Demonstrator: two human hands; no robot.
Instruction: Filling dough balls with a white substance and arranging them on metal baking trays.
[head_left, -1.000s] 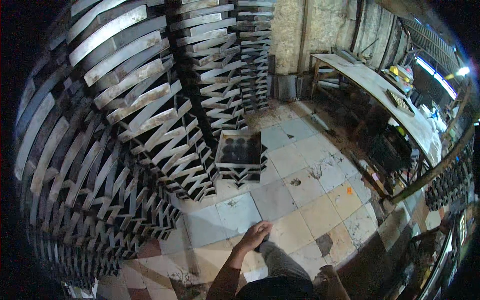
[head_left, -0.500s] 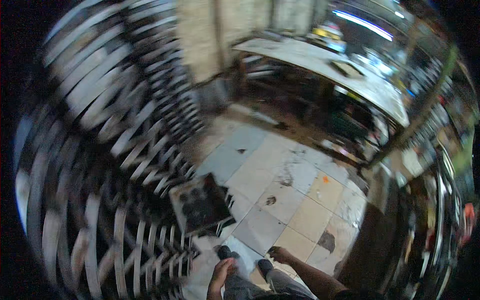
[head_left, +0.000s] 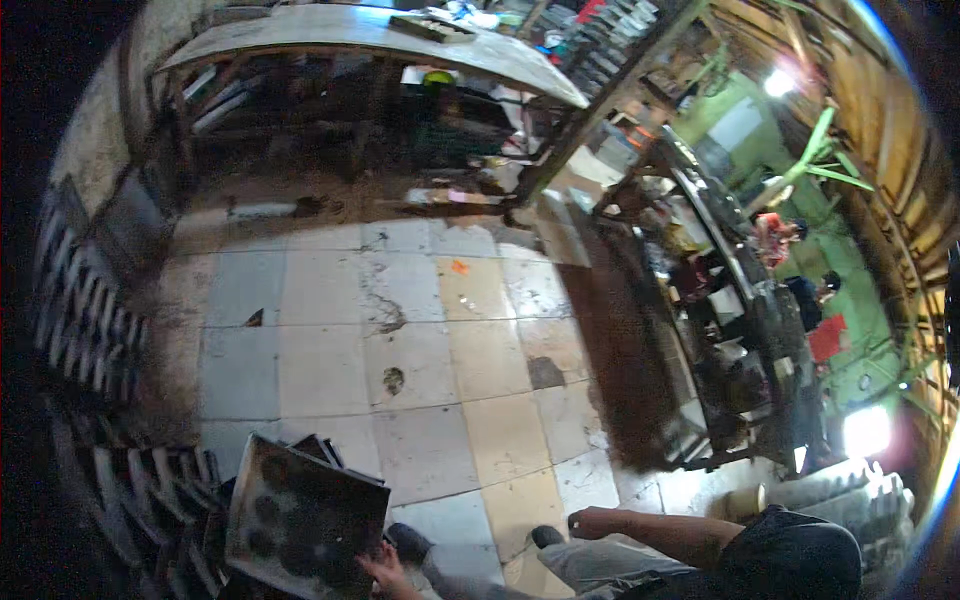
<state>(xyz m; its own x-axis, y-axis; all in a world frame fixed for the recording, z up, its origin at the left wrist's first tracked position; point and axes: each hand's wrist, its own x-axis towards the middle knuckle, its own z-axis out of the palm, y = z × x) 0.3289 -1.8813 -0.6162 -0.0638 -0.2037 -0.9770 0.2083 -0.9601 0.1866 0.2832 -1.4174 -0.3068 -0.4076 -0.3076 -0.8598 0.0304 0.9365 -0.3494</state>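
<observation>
Tray [head_left: 300, 515], lower left, likely wants level support, your left hand [head_left: 385, 572] spread at its edge, your right hand [head_left: 592, 522] too unclear to tell.

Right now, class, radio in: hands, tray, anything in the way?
Left hand at dark tray edge, grip unclear. Right hand away from tray, over tiled floor. Dark shoe close by tray's right side.

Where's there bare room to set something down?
The widest free patch is the tiled floor between the long table and your shoes; the table's left part also looks open. It's crowded lower left, where your left hand meets the dark tray beside stacked trays, and along the cluttered rack at right.
</observation>
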